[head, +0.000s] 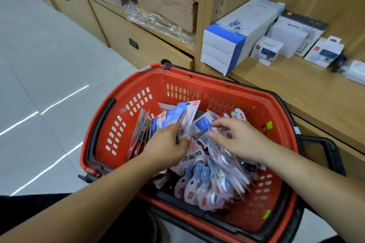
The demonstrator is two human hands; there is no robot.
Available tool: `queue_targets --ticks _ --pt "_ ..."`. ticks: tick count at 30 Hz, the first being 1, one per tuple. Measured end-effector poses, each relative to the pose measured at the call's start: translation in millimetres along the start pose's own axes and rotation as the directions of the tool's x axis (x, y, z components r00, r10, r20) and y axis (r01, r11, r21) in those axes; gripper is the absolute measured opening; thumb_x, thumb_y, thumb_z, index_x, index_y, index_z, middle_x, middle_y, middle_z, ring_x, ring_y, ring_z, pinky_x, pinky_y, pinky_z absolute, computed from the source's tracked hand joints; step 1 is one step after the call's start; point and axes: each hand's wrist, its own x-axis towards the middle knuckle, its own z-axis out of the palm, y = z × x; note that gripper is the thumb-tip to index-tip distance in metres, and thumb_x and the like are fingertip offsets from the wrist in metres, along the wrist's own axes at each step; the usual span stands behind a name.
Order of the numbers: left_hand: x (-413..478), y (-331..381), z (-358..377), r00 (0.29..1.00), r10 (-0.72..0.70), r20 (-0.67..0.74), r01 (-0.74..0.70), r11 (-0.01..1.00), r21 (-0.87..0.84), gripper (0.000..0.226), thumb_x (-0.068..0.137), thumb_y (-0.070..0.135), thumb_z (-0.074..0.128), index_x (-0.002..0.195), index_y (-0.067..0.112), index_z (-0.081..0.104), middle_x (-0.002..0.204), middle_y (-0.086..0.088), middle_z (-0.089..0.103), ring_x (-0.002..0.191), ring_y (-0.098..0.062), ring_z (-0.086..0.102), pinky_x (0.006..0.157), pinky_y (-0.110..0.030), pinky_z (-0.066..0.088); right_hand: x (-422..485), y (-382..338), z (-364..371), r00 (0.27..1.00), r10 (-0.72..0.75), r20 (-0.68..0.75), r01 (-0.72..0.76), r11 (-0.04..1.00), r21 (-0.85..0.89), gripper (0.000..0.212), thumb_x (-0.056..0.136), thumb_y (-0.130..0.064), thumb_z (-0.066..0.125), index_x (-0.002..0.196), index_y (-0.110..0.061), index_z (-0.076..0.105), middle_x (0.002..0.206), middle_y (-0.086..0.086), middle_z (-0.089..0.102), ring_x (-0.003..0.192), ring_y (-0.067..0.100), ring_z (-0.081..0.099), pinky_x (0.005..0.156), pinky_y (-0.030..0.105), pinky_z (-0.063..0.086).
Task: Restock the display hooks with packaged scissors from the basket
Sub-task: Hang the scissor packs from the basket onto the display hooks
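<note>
A red plastic basket (177, 83) stands on the floor below me, filled with several carded packs. Blue-and-white scissors packs (185, 112) lean upright at its back left. My left hand (167, 144) reaches into the basket and pinches the lower edge of one of these packs between thumb and fingers. My right hand (235, 138) hovers over the right side, fingers curled onto a fan of clear blister packs (227, 165) with white and blue round items. Pink and blue cartoon-printed packs (193, 185) lie at the front. No display hooks are in view.
A wooden shelf unit (296, 92) runs along the right, carrying white-and-blue boxes (235, 37) and small product cartons (266, 50). Plastic-wrapped brown stacks (167, 0) fill the shelf to the left. Grey tiled floor (39, 65) lies on the left. The basket's black handle (324, 154) sticks out right.
</note>
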Motion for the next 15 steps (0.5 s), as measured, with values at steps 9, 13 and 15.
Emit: queue_targets --ticks 9,13,15 --pt "-19 8 3 0.960 0.246 0.133 -0.198 0.935 -0.295 0.051 0.108 0.011 0.045 0.157 0.025 0.042 0.158 0.009 0.045 0.142 -0.010 0.042 0.108 -0.016 0.033 11 -19 20 0.985 0.110 -0.131 -0.094 0.988 0.126 0.064 0.093 -0.055 0.072 0.147 -0.024 0.058 0.135 -0.003 0.063 0.127 0.016 0.059 0.107 0.036 0.047" --pt "-14 -4 -8 0.962 0.181 0.204 -0.044 0.843 -0.537 0.054 0.101 -0.004 0.045 0.140 0.029 0.061 0.147 0.002 0.061 0.128 -0.023 0.064 0.104 -0.046 0.057 22 -21 25 0.961 0.200 -0.189 -0.165 0.968 0.190 0.059 0.089 -0.039 0.083 0.141 -0.019 0.063 0.136 0.002 0.063 0.127 0.022 0.059 0.109 0.041 0.048" --pt "-1 -16 -18 0.994 0.069 0.087 -0.024 0.899 -0.437 0.045 0.102 0.003 0.052 0.133 0.033 0.066 0.139 0.004 0.065 0.118 -0.030 0.070 0.096 -0.051 0.061 23 -20 27 0.949 0.245 -0.197 -0.193 0.949 0.249 0.059 0.088 -0.032 0.086 0.141 -0.017 0.064 0.131 0.004 0.065 0.123 0.025 0.062 0.109 0.044 0.050"
